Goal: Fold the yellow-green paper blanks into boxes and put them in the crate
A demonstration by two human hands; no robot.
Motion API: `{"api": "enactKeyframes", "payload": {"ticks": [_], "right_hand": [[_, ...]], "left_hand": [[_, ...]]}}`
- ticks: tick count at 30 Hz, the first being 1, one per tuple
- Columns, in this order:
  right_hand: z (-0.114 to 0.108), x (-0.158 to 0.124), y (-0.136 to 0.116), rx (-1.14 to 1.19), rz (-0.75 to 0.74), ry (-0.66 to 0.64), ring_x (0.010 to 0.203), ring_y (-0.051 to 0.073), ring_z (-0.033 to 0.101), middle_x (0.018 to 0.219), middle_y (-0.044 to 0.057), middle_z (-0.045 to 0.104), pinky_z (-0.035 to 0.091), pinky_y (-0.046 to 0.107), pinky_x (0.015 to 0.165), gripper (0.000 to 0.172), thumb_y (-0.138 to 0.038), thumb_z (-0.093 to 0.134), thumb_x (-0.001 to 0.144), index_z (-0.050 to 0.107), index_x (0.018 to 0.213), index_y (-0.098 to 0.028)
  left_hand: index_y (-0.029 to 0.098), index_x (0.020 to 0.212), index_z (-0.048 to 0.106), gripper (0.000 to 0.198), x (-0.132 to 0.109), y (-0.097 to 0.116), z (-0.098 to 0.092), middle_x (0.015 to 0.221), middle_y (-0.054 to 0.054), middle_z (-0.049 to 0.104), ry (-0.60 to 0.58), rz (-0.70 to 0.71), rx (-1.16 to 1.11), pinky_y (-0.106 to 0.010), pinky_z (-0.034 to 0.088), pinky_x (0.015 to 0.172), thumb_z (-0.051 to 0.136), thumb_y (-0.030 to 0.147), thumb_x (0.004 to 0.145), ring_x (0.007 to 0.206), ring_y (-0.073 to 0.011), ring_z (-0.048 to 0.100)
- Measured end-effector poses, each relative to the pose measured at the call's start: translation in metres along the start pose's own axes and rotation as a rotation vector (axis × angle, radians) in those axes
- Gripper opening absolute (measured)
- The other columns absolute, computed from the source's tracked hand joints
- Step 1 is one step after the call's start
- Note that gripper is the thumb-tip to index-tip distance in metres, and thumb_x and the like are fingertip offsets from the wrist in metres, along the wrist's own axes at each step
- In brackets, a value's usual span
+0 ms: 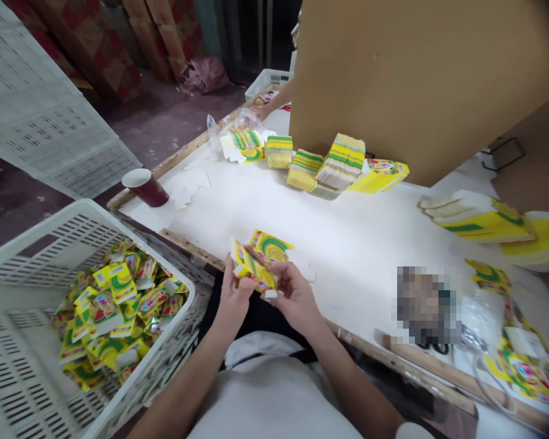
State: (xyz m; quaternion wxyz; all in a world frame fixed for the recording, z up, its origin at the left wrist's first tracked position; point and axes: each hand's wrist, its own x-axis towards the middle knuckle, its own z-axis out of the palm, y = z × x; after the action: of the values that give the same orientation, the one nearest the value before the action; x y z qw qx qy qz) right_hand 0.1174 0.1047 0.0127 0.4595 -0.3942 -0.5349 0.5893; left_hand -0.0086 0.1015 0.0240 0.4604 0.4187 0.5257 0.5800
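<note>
Between my hands, just over the table's near edge, is a small yellow and green printed carton (255,268) with a white flap showing. My left hand (236,292) grips its left end, thumb along the near side. At the other end, the fingers of my right hand (295,292) pinch the carton close to its white end flap. A flat yellow carton (271,249) with a green swirl lies on the white table (348,244) right behind them. What is inside the held carton, if anything, cannot be seen.
Left of me stands a white plastic crate (183,292) with many yellow cartons (112,311). A maroon cup (149,188) is at the table's left edge. Stacked flat cartons (341,161) line a large cardboard sheet (393,79). Another person's hand (260,111) shows at the far end.
</note>
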Motion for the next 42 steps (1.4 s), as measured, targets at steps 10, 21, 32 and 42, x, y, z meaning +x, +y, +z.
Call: {"api": "enactKeyframes", "payload": {"ticks": [10, 21, 32, 42], "right_hand": [[-0.032, 0.007, -0.018, -0.503, -0.348, 0.162, 0.069, 0.015, 0.056, 0.076, 0.001, 0.062, 0.046, 0.028, 0.064, 0.024, -0.006, 0.050, 0.077, 0.065, 0.085, -0.022], [-0.025, -0.002, -0.024, -0.693, -0.634, 0.062, 0.077, 0.016, 0.059, 0.082, 0.003, 0.067, 0.050, 0.031, 0.070, 0.026, -0.013, 0.053, 0.085, 0.069, 0.097, -0.031], [-0.023, 0.000, -0.014, 0.073, -0.124, 0.264, 0.069, 0.014, 0.060, 0.081, -0.001, 0.060, 0.051, 0.029, 0.067, 0.034, -0.022, 0.066, 0.070, 0.057, 0.102, -0.024], [-0.014, -0.003, -0.001, 0.476, 0.312, 0.067, 0.062, 0.020, 0.063, 0.075, 0.005, 0.069, 0.053, 0.033, 0.056, 0.039, -0.057, 0.069, 0.063, 0.064, 0.077, -0.021]], "left_hand": [[0.018, 0.105, 0.061, 0.033, 0.010, 0.023, -0.031, 0.102, -0.006, 0.068, 0.035, 0.051, 0.106, -0.034, 0.051, 0.084, 0.062, 0.036, 0.077, 0.091, -0.0196, 0.064], [0.017, 0.122, 0.045, 0.069, 0.005, 0.031, -0.012, 0.108, -0.012, 0.063, -0.444, 0.004, 0.837, -0.042, 0.049, 0.083, 0.069, 0.048, 0.065, 0.098, -0.0294, 0.061], [0.021, 0.130, 0.027, 0.069, -0.004, 0.018, -0.003, 0.118, -0.011, 0.054, -0.316, 0.113, 0.716, -0.036, 0.049, 0.084, 0.063, 0.030, 0.072, 0.097, -0.0227, 0.060], [0.022, 0.122, 0.033, 0.060, -0.009, 0.016, -0.001, 0.119, -0.010, 0.051, -0.392, 0.344, 0.722, -0.036, 0.045, 0.090, 0.060, 0.021, 0.069, 0.105, -0.0233, 0.056]]}}
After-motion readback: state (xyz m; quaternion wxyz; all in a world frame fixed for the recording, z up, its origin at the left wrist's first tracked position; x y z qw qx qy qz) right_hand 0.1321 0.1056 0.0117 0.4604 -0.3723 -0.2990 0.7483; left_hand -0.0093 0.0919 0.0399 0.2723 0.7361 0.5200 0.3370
